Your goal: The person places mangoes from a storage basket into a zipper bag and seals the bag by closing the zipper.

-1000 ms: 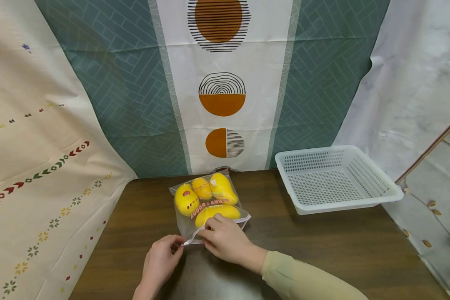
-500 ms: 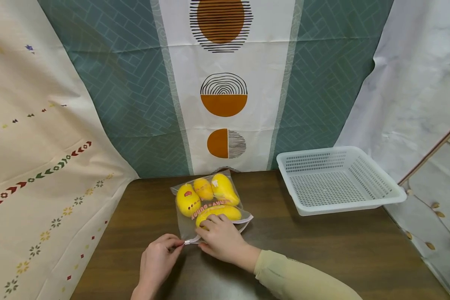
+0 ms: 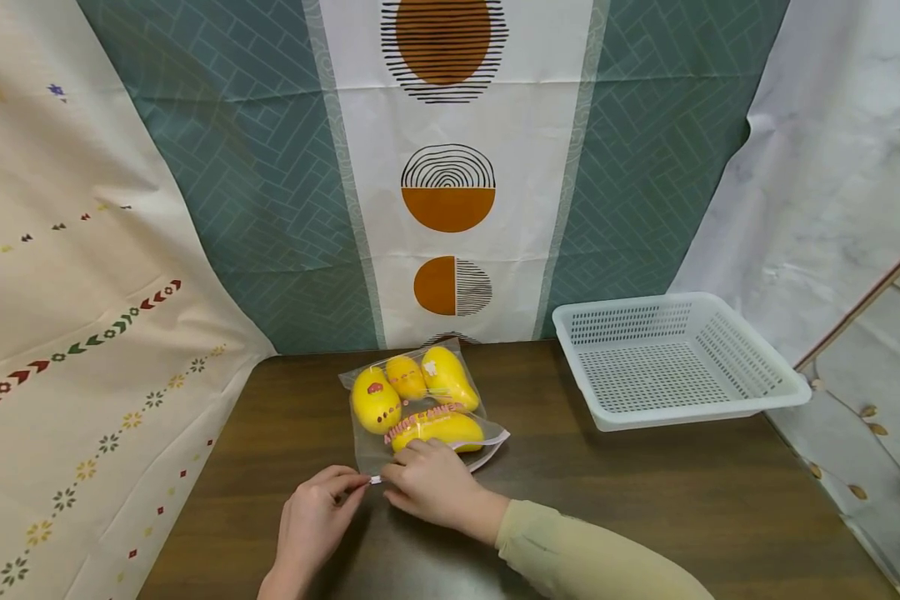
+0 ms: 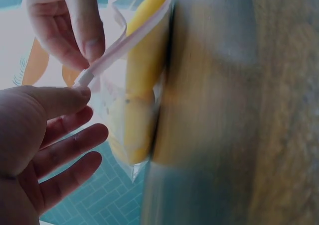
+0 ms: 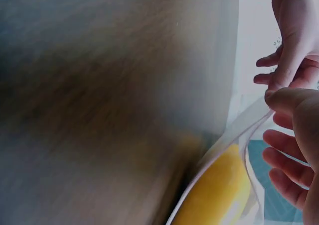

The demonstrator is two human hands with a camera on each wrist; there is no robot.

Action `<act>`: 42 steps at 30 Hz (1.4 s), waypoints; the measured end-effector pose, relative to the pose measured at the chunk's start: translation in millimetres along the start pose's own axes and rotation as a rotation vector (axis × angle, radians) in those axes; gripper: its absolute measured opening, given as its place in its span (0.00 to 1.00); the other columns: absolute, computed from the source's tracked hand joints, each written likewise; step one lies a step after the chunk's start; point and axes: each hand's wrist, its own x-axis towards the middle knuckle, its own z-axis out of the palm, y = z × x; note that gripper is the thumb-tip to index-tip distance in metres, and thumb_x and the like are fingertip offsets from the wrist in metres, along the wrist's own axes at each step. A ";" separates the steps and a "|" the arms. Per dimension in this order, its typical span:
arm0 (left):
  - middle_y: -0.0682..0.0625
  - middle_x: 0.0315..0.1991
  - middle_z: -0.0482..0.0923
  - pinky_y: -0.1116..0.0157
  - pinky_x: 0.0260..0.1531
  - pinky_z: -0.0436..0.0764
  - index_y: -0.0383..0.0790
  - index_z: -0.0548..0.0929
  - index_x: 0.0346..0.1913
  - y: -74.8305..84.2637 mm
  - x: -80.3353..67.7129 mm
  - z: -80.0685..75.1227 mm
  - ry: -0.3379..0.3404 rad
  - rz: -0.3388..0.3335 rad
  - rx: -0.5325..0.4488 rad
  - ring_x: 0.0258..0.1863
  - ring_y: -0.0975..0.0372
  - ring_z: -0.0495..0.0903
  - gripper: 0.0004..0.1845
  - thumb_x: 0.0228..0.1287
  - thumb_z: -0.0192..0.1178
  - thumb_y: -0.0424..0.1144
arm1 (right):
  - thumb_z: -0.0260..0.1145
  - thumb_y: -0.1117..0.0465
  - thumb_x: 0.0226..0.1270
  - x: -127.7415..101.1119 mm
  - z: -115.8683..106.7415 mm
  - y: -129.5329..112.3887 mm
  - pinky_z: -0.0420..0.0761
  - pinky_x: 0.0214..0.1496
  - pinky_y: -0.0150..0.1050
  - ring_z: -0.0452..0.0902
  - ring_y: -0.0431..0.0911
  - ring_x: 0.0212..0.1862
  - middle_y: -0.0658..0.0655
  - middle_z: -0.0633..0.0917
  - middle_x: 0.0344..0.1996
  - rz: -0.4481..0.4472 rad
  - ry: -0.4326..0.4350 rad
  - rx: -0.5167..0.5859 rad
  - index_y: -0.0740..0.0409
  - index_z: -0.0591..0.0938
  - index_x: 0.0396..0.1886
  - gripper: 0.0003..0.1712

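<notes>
Left hand (image 3: 317,518) at 7 o'clock on the desk (image 3: 645,500), thumb and forefinger pinched on the near corner of the bag's (image 3: 420,408) zip strip; other fingers (image 4: 75,145) spread apart. Right hand (image 3: 431,492) beside it, palm down, fingers clamped on the same strip. Bag of yellow fruit lies flat at 12 o'clock of the hands. Basket (image 3: 678,358) at 2 o'clock, well apart.

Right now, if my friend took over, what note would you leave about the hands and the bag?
Left hand: grip pinches the near-left end of the zip strip.
Right hand: grip pinches the strip beside it, resting on the bag.
Clear zip bag lies on the brown table with yellow toy fruits inside.
White basket sits to the right, holding nothing.
Done: fruits bagged.
Left: the bag mouth gapes at its right end.
</notes>
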 end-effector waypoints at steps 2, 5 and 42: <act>0.67 0.35 0.85 0.74 0.21 0.76 0.51 0.95 0.33 0.1 -0.1 -0.4 0.003 0.008 0.000 0.25 0.78 0.76 0.13 0.50 0.85 0.29 | 0.77 0.43 0.67 2.6 0.8 -2.4 0.80 0.38 0.35 0.82 0.39 0.40 0.41 0.87 0.36 -0.011 0.019 -0.007 0.40 0.92 0.43 0.11; 0.67 0.35 0.85 0.74 0.22 0.78 0.51 0.95 0.32 0.3 -0.1 -0.6 0.011 0.019 0.000 0.27 0.77 0.79 0.13 0.49 0.85 0.29 | 0.76 0.44 0.68 5.6 2.0 -5.5 0.80 0.37 0.34 0.83 0.39 0.40 0.40 0.87 0.35 -0.021 0.049 -0.010 0.40 0.93 0.41 0.09; 0.67 0.34 0.85 0.70 0.17 0.74 0.54 0.93 0.31 -0.6 -1.9 -2.0 0.046 -0.055 0.036 0.24 0.75 0.78 0.13 0.49 0.86 0.31 | 0.76 0.48 0.67 9.1 12.1 -3.3 0.79 0.40 0.34 0.83 0.38 0.43 0.39 0.89 0.36 -0.032 0.070 -0.087 0.41 0.92 0.33 0.06</act>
